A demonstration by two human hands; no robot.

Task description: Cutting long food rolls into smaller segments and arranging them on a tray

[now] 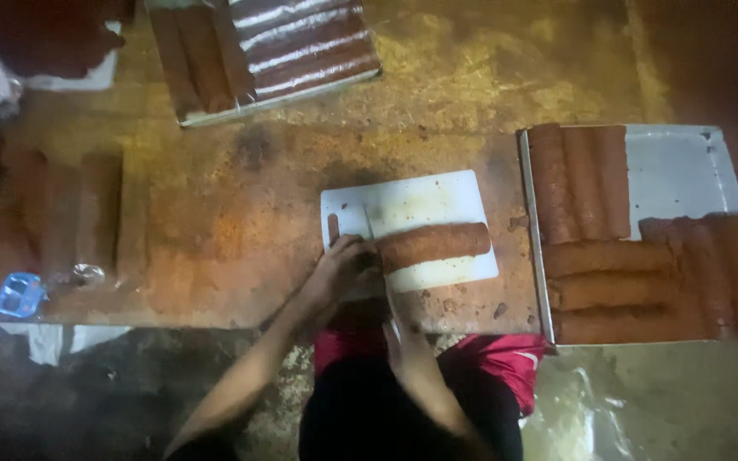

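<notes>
A long brown roll [437, 243] lies across a white cutting board [420, 198] on a stained orange-brown table. My left hand [342, 269] is closed over the roll's left end. Just beside it, my right hand [386, 300] comes up from below and grips a knife [368, 224]. The thin blade points away from me, across the board at the roll's left end. A small cut piece [333, 227] sits on the board's left edge. The knife handle is hidden inside my hand.
A metal tray [685, 171] to the right of the board holds several brown rolls [608, 256]. Another tray [301, 51] of rolls, some under shiny wrap, stands at the far edge. More rolls [61, 213] lie at the left, near a small blue object [19, 294].
</notes>
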